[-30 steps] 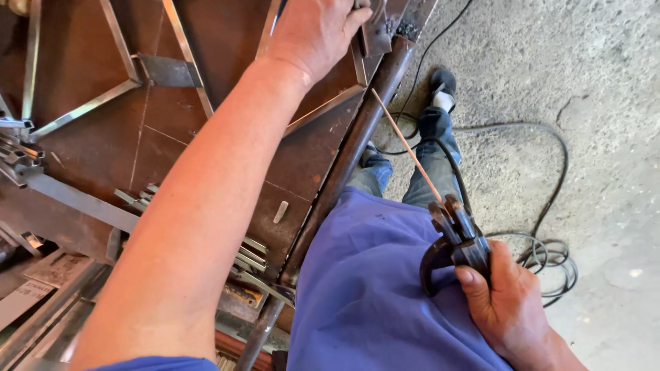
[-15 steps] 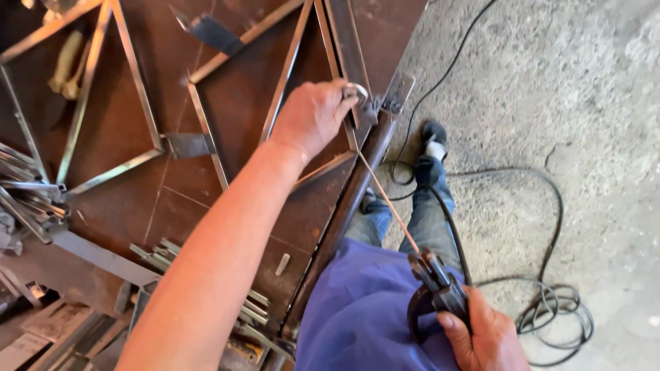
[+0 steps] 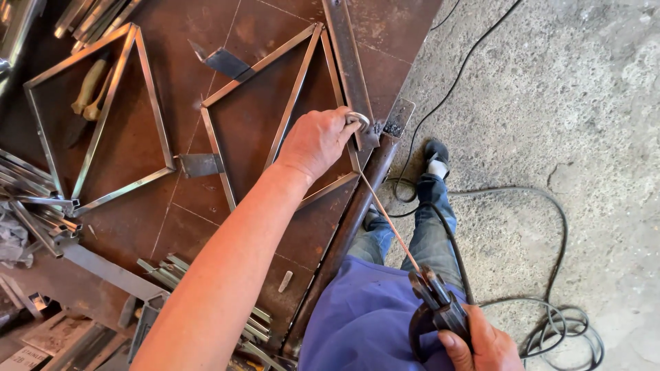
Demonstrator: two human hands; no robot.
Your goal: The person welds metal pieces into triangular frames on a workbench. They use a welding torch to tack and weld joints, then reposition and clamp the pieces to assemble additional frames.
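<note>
Right hand (image 3: 489, 343), nearest and cut off by the lower edge, is clenched on a black electrode holder (image 3: 434, 310); a thin rod (image 3: 386, 217) runs from its clamp up toward the bench (image 3: 275, 227). A black cable (image 3: 550, 227) leaves the holder and loops in a coil on the concrete floor (image 3: 570, 124) to the right. Beside it show the person's blue apron (image 3: 357, 323), jeans and one dark shoe (image 3: 434, 152).

Left hand (image 3: 317, 141) reaches across the rusty steel bench and grasps a small metal ring (image 3: 359, 120), pressed to the corner of a diamond frame (image 3: 275, 117) near the bench edge, just beside a flat bar (image 3: 349, 65). The rod's tip ends close below this hand; whether it touches the frame I cannot tell.

Farther left lies a second frame (image 3: 96, 117) with two wooden handles (image 3: 91, 86) inside it. Cut steel strips (image 3: 31, 199) pile at the left edge, more below the forearm, partly hidden.
</note>
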